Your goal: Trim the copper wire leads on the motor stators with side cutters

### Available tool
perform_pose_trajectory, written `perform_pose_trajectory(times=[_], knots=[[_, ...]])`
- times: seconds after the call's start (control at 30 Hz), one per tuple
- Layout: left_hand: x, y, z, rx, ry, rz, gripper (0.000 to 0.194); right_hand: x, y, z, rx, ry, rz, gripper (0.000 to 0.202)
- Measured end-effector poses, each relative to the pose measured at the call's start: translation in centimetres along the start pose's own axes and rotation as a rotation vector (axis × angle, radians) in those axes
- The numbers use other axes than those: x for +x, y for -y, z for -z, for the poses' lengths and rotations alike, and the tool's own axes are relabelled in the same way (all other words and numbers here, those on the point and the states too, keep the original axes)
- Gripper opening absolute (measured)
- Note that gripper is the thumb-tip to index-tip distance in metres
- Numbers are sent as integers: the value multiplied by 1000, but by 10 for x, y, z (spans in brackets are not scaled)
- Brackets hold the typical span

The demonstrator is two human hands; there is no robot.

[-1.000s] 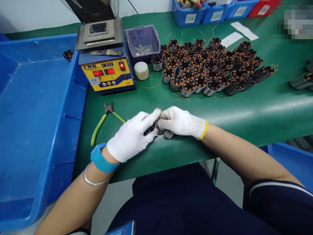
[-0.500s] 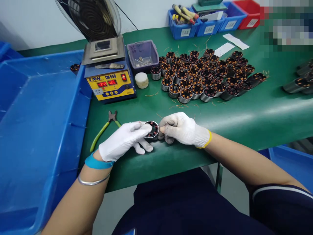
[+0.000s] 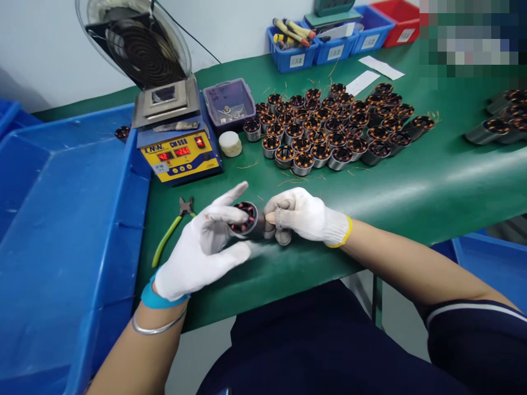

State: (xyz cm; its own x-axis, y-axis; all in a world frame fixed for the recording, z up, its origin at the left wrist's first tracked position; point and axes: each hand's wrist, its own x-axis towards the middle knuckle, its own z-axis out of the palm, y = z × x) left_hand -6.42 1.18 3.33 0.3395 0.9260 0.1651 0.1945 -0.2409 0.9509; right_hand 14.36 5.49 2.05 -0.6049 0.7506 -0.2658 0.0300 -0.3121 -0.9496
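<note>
Green tabletop (image 3: 411, 192): carries all work items. At its left, a large blue tray (image 3: 117, 230); only its near wall and floor are inspected here, contents beyond one cylinder by its far right corner not assessed. Far centre: a close-packed group of wire-wound metal cylinders (image 3: 334, 126), mostly upright, with some at the right leaning. Far left: a yellow-and-blue heating unit (image 3: 181, 156), display lit.

Left hand (image 3: 195, 247): gloved, loosely spread, thumb well apart, index finger raised, other fingertips at the mouth of the held cylinder (image 3: 258, 222). Right hand (image 3: 304, 215): gloved, fingers curled, gripping at the cylinder's right end; whether it also pinches a wire cannot be told. The cylinder is tilted between both hands near the tabletop's near edge, mouth facing left, reddish windings visible.

Purple bin (image 3: 222, 97): right of the unit, small scraps inside. Pliers (image 3: 167, 241): lying left of the left hand, unheld. White tub (image 3: 230, 144): beside the unit. Wire clippings (image 3: 248, 165): scattered before the group.

Progress: one piece appears mid-handling. Clippings suggest some trimming is done; whether the grouped pieces are finished or waiting cannot be determined.
</note>
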Motion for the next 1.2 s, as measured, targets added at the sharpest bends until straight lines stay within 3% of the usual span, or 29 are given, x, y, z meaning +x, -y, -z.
perform_pose_trajectory(times=[0.17,0.2,0.27,0.33,0.37,0.4,0.5,0.53,0.6,0.67,0.77,0.87,0.9,0.97,1.0,1.03,1.07,1.13,1.2], knots=[[-15,-7,-7,487,45,-424,21,0,1,3,20,-13,21,6],[-17,-6,-10,552,11,-485,18,-1,2,3,1,-1,30,7],[-17,-3,-15,526,-213,-460,19,-4,2,4,-68,20,60,9],[-12,1,-17,282,-505,-250,20,-6,3,6,-174,9,116,10],[-9,3,-17,131,-540,-111,26,-7,3,7,-238,-8,158,11],[-5,4,-16,-23,-468,69,38,-8,3,8,-308,-25,211,13],[4,5,-12,-342,-28,568,62,-9,3,10,-502,-55,389,16],[5,4,-11,-394,62,655,60,-9,2,10,-544,-61,422,17],[6,3,-10,-427,91,690,48,-8,0,10,-554,-68,402,15],[4,1,-10,-417,25,598,48,-5,-3,9,-432,-55,294,14],[-2,0,-10,-329,-86,282,54,0,-7,8,-140,-24,162,17],[-9,-1,-14,-64,-113,-77,13,3,-9,9,22,2,138,18],[-11,-1,-16,29,-166,-162,11,3,-9,9,41,17,134,17],[-12,1,-20,111,-377,-206,29,1,-8,8,34,42,123,15],[-11,2,-22,83,-485,-150,32,0,-7,7,14,47,118,14],[-9,3,-22,8,-516,-30,33,-1,-6,6,-13,44,115,14],[-7,5,-21,-95,-454,138,39,-3,-5,6,-40,32,117,13],[-1,7,-17,-299,-130,511,58,-5,-3,4,-83,5,126,12],[4,6,-12,-421,171,746,67,-6,-1,4,-118,-10,132,12]])
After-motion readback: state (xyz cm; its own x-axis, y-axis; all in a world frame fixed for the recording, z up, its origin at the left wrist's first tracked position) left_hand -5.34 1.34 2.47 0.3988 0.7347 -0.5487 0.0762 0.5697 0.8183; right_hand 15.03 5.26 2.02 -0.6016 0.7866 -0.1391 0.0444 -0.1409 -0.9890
